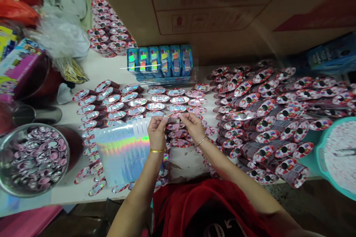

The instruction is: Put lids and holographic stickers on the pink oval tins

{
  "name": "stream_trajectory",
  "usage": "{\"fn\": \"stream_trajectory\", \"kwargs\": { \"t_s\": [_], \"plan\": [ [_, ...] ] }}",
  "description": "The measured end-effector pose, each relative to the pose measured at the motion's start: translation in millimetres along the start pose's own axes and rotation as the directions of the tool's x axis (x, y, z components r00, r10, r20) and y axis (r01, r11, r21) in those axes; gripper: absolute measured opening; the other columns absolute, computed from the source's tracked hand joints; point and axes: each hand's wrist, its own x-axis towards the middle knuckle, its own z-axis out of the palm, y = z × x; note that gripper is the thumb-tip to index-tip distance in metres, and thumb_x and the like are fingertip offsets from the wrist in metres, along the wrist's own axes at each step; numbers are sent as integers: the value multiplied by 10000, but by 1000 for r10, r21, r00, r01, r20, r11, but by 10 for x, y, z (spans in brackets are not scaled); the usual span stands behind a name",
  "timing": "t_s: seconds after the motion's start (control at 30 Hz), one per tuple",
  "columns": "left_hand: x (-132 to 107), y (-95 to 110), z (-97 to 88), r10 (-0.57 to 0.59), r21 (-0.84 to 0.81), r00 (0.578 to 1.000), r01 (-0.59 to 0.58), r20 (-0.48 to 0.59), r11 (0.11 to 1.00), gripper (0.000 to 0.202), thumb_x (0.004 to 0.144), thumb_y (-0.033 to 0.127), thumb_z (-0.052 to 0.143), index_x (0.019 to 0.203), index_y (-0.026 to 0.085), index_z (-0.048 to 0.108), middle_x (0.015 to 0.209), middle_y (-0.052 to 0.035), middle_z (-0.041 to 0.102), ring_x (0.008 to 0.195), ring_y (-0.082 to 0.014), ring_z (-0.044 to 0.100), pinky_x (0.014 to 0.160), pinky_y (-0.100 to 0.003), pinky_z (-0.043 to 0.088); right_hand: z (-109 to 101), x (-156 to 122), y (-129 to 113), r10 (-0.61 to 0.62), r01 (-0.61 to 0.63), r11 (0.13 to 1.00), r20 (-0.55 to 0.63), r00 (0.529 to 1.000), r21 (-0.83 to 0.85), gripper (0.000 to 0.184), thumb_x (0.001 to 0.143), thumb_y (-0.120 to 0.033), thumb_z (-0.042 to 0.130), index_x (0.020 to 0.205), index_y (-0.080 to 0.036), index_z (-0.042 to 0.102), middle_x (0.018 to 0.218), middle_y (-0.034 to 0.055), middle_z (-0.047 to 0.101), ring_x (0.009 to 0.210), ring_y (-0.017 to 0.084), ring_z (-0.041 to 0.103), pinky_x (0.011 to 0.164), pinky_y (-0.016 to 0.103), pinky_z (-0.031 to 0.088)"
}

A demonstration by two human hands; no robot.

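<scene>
My left hand (157, 131) and my right hand (191, 126) meet above the table, pinching a small pale strip (174, 119) between their fingertips. The strip is too small to identify exactly. Just under my left hand lies a holographic rainbow sheet or bag (122, 152) with a white comb-like edge (141, 126). Rows of oval silver-and-pink pieces (158, 105) spread beneath and beyond both hands on the white table (183, 164). A gold bangle circles my left wrist, and a thin one circles my right.
Stacked red-patterned oval pieces (267, 114) cover the right side. Blue boxes (160, 61) stand at the back. A steel bowl of ovals (33, 159) sits front left, a teal basin (338, 155) at right. Plastic bags (59, 37) lie back left, beneath an overhanging cardboard carton (205, 3).
</scene>
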Motion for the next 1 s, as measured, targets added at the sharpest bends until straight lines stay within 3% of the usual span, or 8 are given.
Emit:
{"fn": "stream_trajectory", "kwargs": {
  "t_s": [0.1,0.23,0.33,0.43,0.53,0.67,0.8,1.0],
  "plan": [
    [-13,-64,17,-24,-45,997,20,-75,999,268,689,339,736,696,177,521,603,51,531,539,-62,480,553,-196,408,-4,-34,-40,-26,22,998,-66,997,-62,413,794,-607,533,814,-205,626,773,11,606,736,147,522,704,277,438],
    [-23,-171,36,9,-54,990,-17,-141,998,243,699,322,728,717,177,534,617,61,520,550,-58,478,595,-203,412,-4,-67,-25,-6,13,997,88,996,-75,358,768,-564,599,752,-207,602,682,-15,554,662,136,485,646,265,411],
    [-13,-283,20,40,41,990,-35,-139,999,241,708,339,721,720,177,542,632,47,529,588,-82,513,639,-232,435,-43,-2,28,-94,105,978,68,993,-178,300,792,-487,600,690,-209,551,612,-39,463,586,119,411,587,254,364],
    [-5,-367,-11,194,267,973,-156,-123,951,226,748,362,684,719,182,549,722,8,570,699,-120,544,719,-274,451,-108,112,45,-267,276,838,88,960,-470,246,831,-382,570,659,-208,547,650,-18,480,651,141,441,649,274,372],
    [-12,-407,-26,371,553,926,-273,-71,787,204,787,361,646,710,192,562,817,-31,581,869,-177,547,847,-343,421,-142,189,29,-346,344,606,152,926,-718,210,849,-320,559,675,-204,572,737,21,555,774,176,494,756,307,377],
    [-23,-456,-17,395,768,917,-215,-54,603,171,810,362,623,758,200,597,964,-75,589,1007,-242,513,903,-413,348,-114,186,29,-357,350,405,207,911,-845,197,894,-325,519,768,-204,611,875,65,605,902,220,497,821,343,354],
    [-7,-518,-9,368,831,928,-160,-57,532,165,822,367,600,781,207,606,1003,-88,584,1028,-274,499,871,-423,339,-81,157,81,-369,357,310,234,899,-881,223,932,-322,447,851,-202,617,951,95,607,961,249,477,828,367,335],
    [-11,-514,89,360,850,929,-120,-86,513,258,803,338,599,1003,177,575,1080,-138,568,1096,-322,478,896,-457,347,-99,200,160,-416,357,305,213,884,-883,282,911,-288,422,1118,-162,567,1043,124,604,1016,265,479,893,383,339]
  ]
}}
